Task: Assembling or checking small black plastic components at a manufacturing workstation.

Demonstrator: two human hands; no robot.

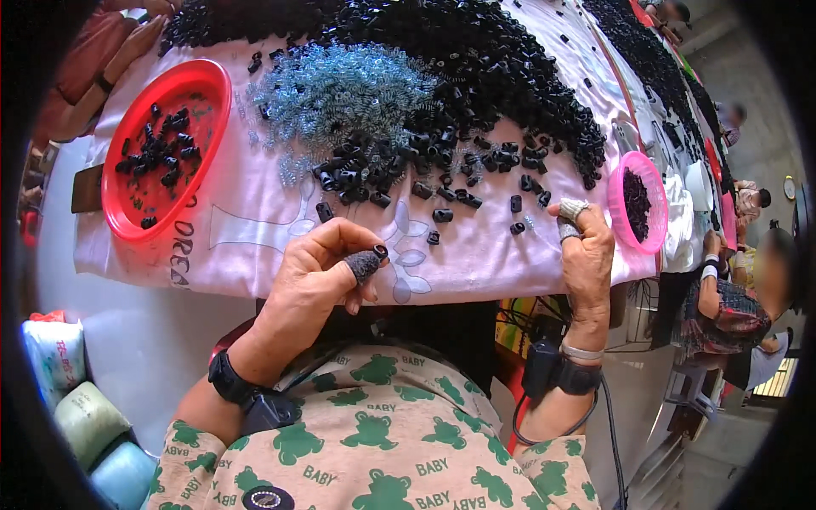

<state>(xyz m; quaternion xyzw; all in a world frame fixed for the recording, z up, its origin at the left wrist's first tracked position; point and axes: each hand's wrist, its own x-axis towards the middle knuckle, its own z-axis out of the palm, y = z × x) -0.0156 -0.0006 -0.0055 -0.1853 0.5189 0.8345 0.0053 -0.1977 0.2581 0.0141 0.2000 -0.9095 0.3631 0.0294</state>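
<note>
Head view: past the hands, a wide heap of short black plastic tubes (501,72) crowds the far side of the pale pink cloth-covered worktop (263,225), partly bordering a mound of clear bluish coil springs (340,93). Loose black tubes lie scattered between that heap and the hands. At upper left, a co-worker's forearm (93,98) is near the round red plastic basin (223,102), which holds a loose cluster of black pieces. At right, a round pink plastic basket (619,200) contains small dark pieces, just beside the right hand (585,246). That hand is curled, its fingertips wrapped in pale cloth; whether it grips anything cannot be told. The left hand (314,270) pinches a small black hollow piece (381,252) above the worktop's near edge.
</note>
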